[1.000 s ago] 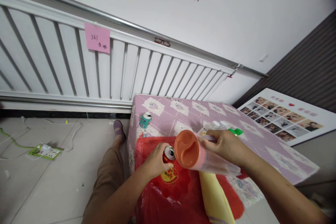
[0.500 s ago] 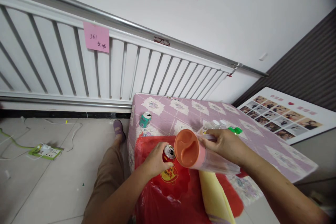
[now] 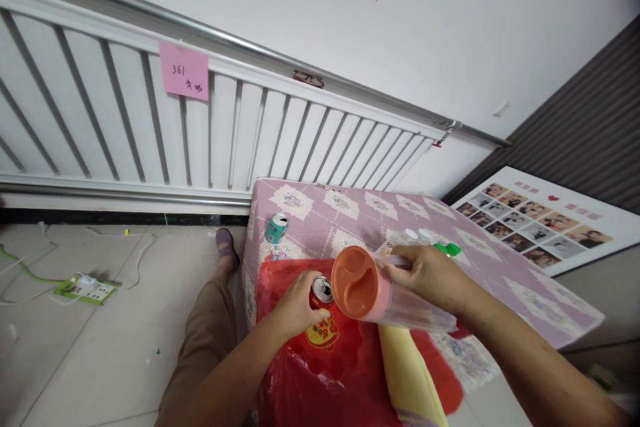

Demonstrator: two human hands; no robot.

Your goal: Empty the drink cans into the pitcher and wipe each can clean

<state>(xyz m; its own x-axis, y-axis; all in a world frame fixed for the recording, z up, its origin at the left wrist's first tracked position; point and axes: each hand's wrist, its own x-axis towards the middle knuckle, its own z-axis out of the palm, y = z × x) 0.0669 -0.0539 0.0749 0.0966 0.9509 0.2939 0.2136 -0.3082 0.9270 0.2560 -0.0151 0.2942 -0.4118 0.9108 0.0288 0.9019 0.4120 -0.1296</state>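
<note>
My left hand (image 3: pixel 295 307) is wrapped round a red drink can (image 3: pixel 321 291), which stands opened on a red plastic bag (image 3: pixel 330 373) with a yellow print. In my right hand (image 3: pixel 430 273) is the handle of a clear plastic pitcher (image 3: pixel 415 307) with an orange-pink lid (image 3: pixel 356 282). The pitcher is tipped over to the left, its lid end close beside the can's top. No stream of liquid can be made out between them. A folded yellow cloth (image 3: pixel 413 373) lies under the pitcher.
A teal can (image 3: pixel 277 228) stands on the patterned tablecloth (image 3: pixel 365 203) at the back left. Clear bottles (image 3: pixel 410 236) and green caps (image 3: pixel 447 249) are behind my right hand. A white radiator (image 3: pixel 280 127) runs behind the table; a power strip (image 3: pixel 87 288) lies on the floor.
</note>
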